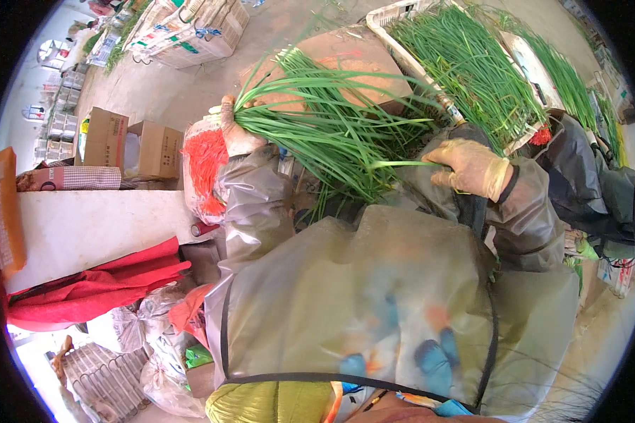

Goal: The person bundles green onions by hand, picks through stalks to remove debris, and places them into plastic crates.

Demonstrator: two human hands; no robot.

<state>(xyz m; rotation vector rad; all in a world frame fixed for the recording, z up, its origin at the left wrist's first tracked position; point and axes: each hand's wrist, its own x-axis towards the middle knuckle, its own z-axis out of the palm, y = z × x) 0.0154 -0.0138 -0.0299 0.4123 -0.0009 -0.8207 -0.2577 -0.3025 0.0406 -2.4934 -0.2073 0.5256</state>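
My left hand [238,129] grips a bunch of long green leafy stalks [317,121] near their pale ends; the leaves fan out to the right. Gloved in a thin yellowish glove, my right hand [463,166] has its fingers at a single light green leaf [402,163], beside the leaf tips. Behind the bunch, more cut stalks [301,63] lie on a brown, board-like surface [370,71]. A bundle of red ties [206,169] hangs just below my left hand, over a whitish sack. A translucent apron [349,296] covers my front.
At the upper right, a white plastic crate [413,61] is full of green stalks. Beside it, a person's dark-clothed legs [582,158] show. Stacked crates [206,37] stand at the upper left, cardboard boxes [153,150] at the left, near a white tabletop [100,224] and red cloth [106,283].
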